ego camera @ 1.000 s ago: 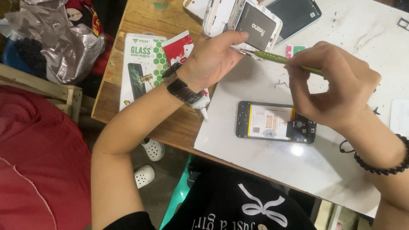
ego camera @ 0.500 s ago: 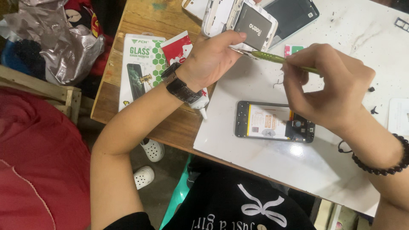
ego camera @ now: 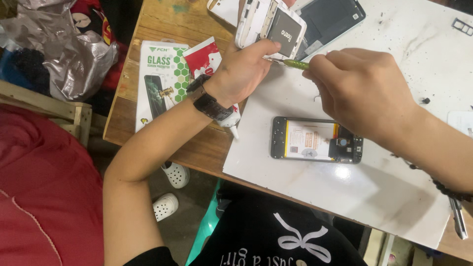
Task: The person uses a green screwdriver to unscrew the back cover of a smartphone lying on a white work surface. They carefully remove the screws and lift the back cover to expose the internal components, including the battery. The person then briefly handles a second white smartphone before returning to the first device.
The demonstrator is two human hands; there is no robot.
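1. White casing shows where your left hand (ego camera: pixel 242 73) clamps an opened white phone shell (ego camera: pixel 256 24) at the 12 o'clock edge of the head view; the thumb presses over its lower edge beside the dark battery (ego camera: pixel 286 30) seated inside.
2. Your right hand (ego camera: pixel 362 91) pinches a thin green-handled tool (ego camera: pixel 294 63) between thumb and fingertips; its metal tip points toward 9 o'clock and meets the shell's lower edge just beside your left thumb.
3. An open black phone (ego camera: pixel 316 140) lies flat on the white work mat (ego camera: pixel 345 197), at 6 o'clock from your right hand and apart from it. Its frame acts as a tray: a pale yellow-and-white battery fills most of it, with a small camera module at the 3 o'clock end.
4. A dark screen panel (ego camera: pixel 330 17) lies on the mat at 1 o'clock from the shell.
5. A green-and-white screen protector box (ego camera: pixel 157 81) and a red-and-white packet (ego camera: pixel 202 54) rest on the wooden table (ego camera: pixel 148 19), at 9 o'clock from your left wrist, which wears a black watch (ego camera: pixel 207 101).
6. A small glue tube (ego camera: pixel 231 120) shows just under that wrist.
7. Against half a second earlier, your hands, the shell and the tool hold the same arrangement, and the black phone lies where it was; only the framing differs slightly.
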